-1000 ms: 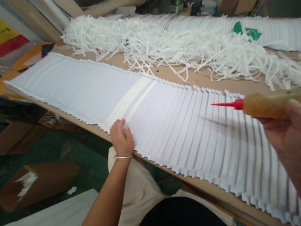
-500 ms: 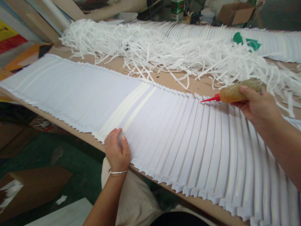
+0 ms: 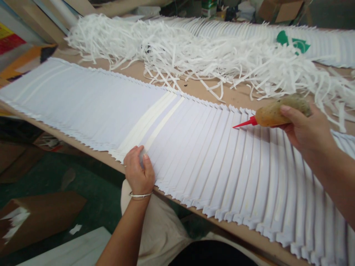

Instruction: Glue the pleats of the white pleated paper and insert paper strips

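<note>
My right hand (image 3: 307,125) is wrapped round a squeeze glue bottle (image 3: 280,111) with amber contents and a red pointed nozzle. The nozzle tip is over the upper part of the fanned white paper pieces (image 3: 210,159); whether it touches them I cannot tell. These long, narrow pieces overlap in a row along the table, with notched ends and some glossy streaks at the right. My left hand (image 3: 139,170) rests at the front edge of the row, fingers bent and thumb apart, beside a few cream-coloured strips (image 3: 155,116).
A tangled heap of white paper strips (image 3: 194,51) lies behind the row, with a green scrap (image 3: 294,41) on it. Another fanned row (image 3: 332,50) stretches along the back. The brown table (image 3: 91,147) ends just before my lap. A cardboard box (image 3: 47,218) stands on the floor.
The bottle's nozzle has moved slightly down and left along the paper pieces. My left hand stays at the same place on the row. The view has tilted a little.
</note>
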A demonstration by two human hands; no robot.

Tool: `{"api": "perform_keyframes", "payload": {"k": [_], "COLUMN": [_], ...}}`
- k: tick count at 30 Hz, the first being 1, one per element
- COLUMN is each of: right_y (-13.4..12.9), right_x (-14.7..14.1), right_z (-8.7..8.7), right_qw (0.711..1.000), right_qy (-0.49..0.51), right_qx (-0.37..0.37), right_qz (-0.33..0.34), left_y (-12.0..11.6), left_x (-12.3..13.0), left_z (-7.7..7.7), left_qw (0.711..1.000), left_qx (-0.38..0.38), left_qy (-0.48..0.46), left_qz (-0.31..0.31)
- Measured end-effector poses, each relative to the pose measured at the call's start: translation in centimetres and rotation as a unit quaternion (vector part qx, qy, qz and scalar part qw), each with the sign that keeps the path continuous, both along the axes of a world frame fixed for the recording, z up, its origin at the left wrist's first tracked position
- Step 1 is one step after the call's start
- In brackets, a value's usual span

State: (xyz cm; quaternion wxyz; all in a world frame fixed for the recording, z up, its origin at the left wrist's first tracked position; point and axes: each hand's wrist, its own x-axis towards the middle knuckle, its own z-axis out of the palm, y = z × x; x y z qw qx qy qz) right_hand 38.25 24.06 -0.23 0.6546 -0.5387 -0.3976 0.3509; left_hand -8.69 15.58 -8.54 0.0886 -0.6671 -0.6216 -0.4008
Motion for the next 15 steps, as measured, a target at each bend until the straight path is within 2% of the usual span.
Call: {"api": "perform_keyframes", "payload": {"k": [5,9,15], "right_y": [-3.3,-6.0,-10.4], "right_x": [-1.2,-1.6,-3.0], "right_z": [0.5,-0.1,-0.4], "right_qw": [1.000,0.999,0.995], "right_qy": [0.003,0.011,-0.031], "right_qx": [-0.026,-0.043,-0.093], "right_qz": [-0.014,-0.015,-0.015], "left_y": [0.1,0.2,0.3], "left_x": [0.0,0.0,0.1], "left_z": [-0.2,-0.3,-0.5], "left_qw": [1.000,1.000,1.000], "left_qx": [-0.005,-0.005,-0.019], "left_qy": [-0.013,-0.009,-0.020], "left_qz": [-0.006,0.004,0.007]}}
